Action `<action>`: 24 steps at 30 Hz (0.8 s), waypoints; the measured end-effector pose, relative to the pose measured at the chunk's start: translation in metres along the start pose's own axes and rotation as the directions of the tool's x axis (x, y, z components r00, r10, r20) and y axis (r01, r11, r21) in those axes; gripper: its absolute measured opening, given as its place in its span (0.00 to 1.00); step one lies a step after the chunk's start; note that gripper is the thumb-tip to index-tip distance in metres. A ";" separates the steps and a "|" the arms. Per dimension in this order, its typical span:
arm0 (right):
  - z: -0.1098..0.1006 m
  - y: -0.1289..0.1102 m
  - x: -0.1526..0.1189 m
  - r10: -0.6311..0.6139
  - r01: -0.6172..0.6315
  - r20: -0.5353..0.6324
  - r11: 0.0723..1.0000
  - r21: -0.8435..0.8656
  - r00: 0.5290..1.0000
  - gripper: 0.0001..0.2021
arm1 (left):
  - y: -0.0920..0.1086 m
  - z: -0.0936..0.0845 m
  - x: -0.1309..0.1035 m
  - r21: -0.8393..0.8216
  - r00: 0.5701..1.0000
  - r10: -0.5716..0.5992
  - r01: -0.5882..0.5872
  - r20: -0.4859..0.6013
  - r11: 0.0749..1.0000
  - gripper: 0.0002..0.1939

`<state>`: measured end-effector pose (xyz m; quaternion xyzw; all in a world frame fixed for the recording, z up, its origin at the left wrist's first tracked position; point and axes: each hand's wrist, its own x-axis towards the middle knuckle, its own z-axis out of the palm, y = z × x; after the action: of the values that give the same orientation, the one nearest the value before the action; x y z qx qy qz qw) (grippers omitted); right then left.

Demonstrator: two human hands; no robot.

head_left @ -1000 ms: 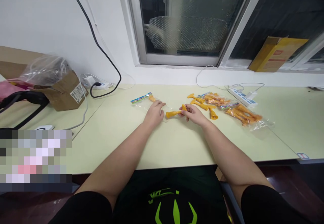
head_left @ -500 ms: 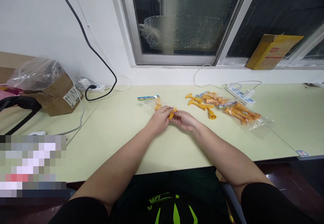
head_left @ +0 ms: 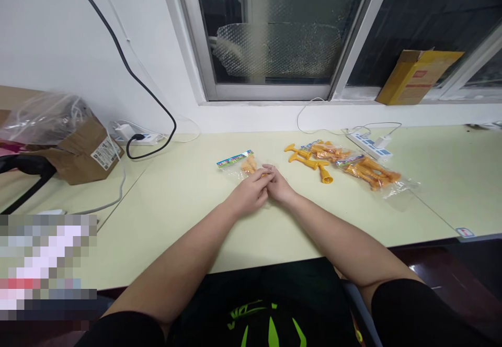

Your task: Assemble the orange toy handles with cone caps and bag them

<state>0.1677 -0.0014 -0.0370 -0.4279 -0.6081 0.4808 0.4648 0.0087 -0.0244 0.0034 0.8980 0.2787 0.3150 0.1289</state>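
A clear plastic bag (head_left: 234,170) with a colourful printed header strip lies tilted on the table, holding orange plastic pieces (head_left: 249,164). Its near end runs under my two hands. My left hand (head_left: 251,192) is closed at the bag, its fingers reaching over to my right hand (head_left: 279,186). That hand is also closed there, fingertips pressed against the left ones. Between them a bit of orange shows, mostly hidden by the fingers. To the right lie several loose orange plastic pieces (head_left: 314,163), one with a flared, cup-like end.
Two more bags of orange pieces (head_left: 327,150) (head_left: 371,173) lie at the right. Behind them is a white power strip (head_left: 368,145). A cardboard box (head_left: 88,150) and a black cable (head_left: 129,69) are at the left. A yellow box (head_left: 418,77) leans on the window.
The orange piece that showed between my fingers is now almost covered. My hands have drawn together over the bag, and its header strip has tilted, right end up.
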 end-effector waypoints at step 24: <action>-0.132 -0.007 0.012 -0.157 -0.255 -0.379 0.507 -0.823 0.912 0.22 | -0.016 -0.010 -0.009 0.020 0.959 -0.285 0.284 0.001 0.958 0.25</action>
<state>0.2938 0.0334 -0.0147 -0.7086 -0.6417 0.0284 0.2922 -0.0107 -0.0159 -0.0001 0.8505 0.4077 0.2888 0.1647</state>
